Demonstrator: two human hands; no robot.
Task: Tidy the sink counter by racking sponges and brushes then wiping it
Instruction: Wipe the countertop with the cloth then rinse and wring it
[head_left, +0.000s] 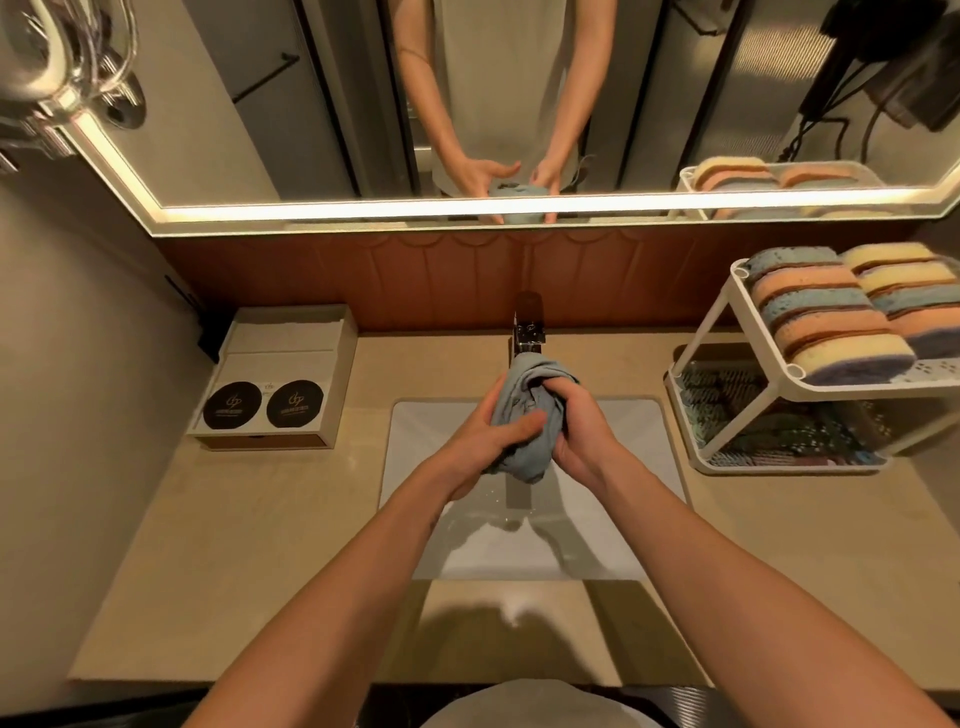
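Observation:
A bunched blue-grey cloth (524, 441) hangs over the white sink basin (639, 499), just below the chrome faucet (529, 332). My left hand (488, 436) grips its left side with fingers wrapped across the front. My right hand (582, 431) grips its right side and top. Water wets the basin floor beneath the cloth. At the right, a white two-tier rack (727, 317) carries several striped sponges (831, 312) on its upper shelf. Dark brushes or scrubbers (769, 415) lie on the lower shelf, hard to make out.
A beige stone counter (249, 545) surrounds the sink. A white box (280, 379) with two black round coasters stands at the back left. A lit mirror (311, 104) runs along the wall, above a brown panelled backsplash.

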